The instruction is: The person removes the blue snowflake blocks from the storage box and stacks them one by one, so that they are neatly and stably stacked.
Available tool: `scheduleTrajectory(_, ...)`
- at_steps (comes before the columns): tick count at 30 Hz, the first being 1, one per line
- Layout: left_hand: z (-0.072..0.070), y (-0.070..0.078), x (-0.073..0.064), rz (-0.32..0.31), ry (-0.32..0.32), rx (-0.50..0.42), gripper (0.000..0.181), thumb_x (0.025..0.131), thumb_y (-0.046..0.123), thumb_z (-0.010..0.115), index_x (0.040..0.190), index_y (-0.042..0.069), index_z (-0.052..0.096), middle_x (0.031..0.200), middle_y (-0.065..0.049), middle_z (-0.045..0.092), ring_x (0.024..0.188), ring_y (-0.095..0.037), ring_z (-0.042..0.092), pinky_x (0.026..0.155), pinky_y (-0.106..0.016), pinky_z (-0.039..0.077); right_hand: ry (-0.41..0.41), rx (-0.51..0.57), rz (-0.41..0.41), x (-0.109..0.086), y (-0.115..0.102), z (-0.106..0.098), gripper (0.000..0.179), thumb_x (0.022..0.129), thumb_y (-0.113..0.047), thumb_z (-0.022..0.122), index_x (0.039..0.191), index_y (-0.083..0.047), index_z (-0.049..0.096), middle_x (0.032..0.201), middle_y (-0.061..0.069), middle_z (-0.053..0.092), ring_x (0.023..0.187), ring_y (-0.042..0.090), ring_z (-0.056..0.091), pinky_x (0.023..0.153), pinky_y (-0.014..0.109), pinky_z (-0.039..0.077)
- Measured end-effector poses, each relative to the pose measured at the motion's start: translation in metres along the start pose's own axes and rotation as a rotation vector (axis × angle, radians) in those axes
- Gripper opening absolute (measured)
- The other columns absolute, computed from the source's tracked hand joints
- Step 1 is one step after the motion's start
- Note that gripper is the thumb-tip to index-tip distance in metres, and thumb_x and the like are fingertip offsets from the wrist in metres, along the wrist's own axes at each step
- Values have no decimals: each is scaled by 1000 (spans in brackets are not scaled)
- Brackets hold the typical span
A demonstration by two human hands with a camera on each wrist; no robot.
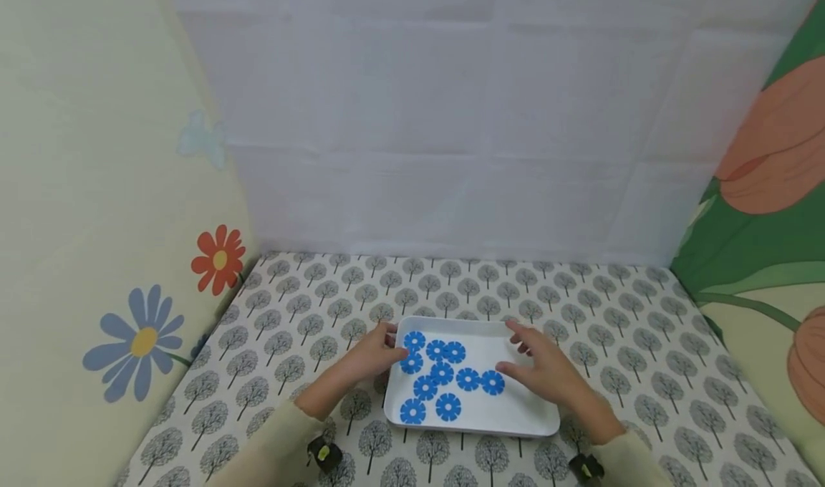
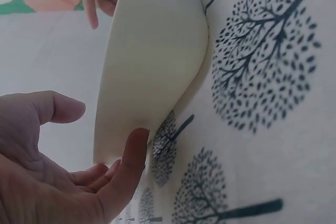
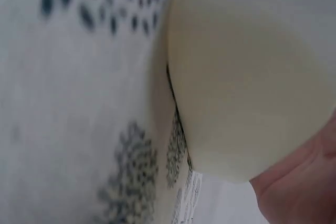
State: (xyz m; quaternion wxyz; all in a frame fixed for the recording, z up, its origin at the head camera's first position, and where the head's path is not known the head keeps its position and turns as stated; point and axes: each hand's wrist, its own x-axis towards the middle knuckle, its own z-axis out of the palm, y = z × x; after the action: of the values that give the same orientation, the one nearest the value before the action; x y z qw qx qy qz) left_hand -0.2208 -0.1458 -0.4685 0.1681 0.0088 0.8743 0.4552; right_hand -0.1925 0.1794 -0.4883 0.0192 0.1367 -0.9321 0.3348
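A white rectangular tray [image 1: 522,419] lies on the tree-print tablecloth. Several blue notched snowflake discs [image 1: 448,406] lie spread over its left and middle part. At the tray's left side is my left hand [image 1: 372,354]. In the left wrist view its fingertips [image 2: 137,136] touch the outside of the tray wall [image 2: 152,51], while the thumb stands apart from it on the inner side. My right hand [image 1: 544,369] hovers over the tray's right part, thumb and fingers spread with nothing between them. The right wrist view shows mostly the tray's outer wall [image 3: 247,87], with part of that hand behind it.
The tablecloth [image 1: 283,329] with its tree pattern extends around the tray. A white sheet [image 1: 412,114] hangs behind the table. Flower-printed cloths stand at the left [image 1: 77,186] and right [image 1: 773,272].
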Motion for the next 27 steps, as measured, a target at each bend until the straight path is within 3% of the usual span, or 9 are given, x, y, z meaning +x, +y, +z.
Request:
scheduleTrajectory(4, 2, -2, -2, -67, -40, -47, 68, 91, 13, 67, 150, -4, 36, 114, -17, 55, 97, -27, 60, 75, -39, 59, -56, 26, 16, 0, -4, 2, 75, 84, -37, 82, 147, -11, 52, 115, 3, 67, 99, 15, 62, 89, 40, 55)
scheduleTrajectory(8, 2, -7, -5, -94, -65, -73, 73, 88, 9, 67, 153, -1, 33, 115, -17, 53, 96, -28, 60, 75, -39, 59, -105, 6, 14, 0, -7, 2, 70, 82, -38, 83, 142, -14, 58, 113, -1, 67, 98, 12, 61, 86, 37, 55)
scheduleTrajectory(12, 0, -13, -7, -95, -108, -159, 77, 86, 5, 66, 155, 2, 31, 117, -18, 51, 94, -30, 61, 70, -40, 60, -175, -37, -26, 1, -8, 2, 69, 78, -39, 86, 138, -14, 62, 109, -2, 67, 96, 13, 61, 82, 36, 55)
scheduleTrajectory(18, -7, -22, -7, -93, -224, -327, 84, 84, 0, 66, 157, 7, 25, 123, -21, 47, 100, -33, 59, 70, -43, 61, -282, -141, -98, 3, -6, 4, 66, 74, -43, 87, 132, -19, 66, 105, -6, 67, 95, 13, 61, 84, 38, 54)
scheduleTrajectory(23, -13, -27, -2, -94, -310, -431, 85, 87, -2, 65, 157, 13, 20, 131, -23, 42, 107, -35, 58, 71, -45, 61, -298, -195, -137, 4, -7, 5, 60, 73, -44, 87, 126, -21, 70, 107, -7, 68, 98, 15, 62, 88, 42, 53)
scheduleTrajectory(27, -15, -29, 1, -90, -331, -453, 83, 90, -1, 65, 157, 15, 19, 134, -23, 41, 109, -35, 58, 71, -44, 60, -302, -225, -119, 6, -9, 5, 57, 71, -40, 89, 122, -21, 72, 108, -6, 67, 95, 15, 60, 86, 43, 52)
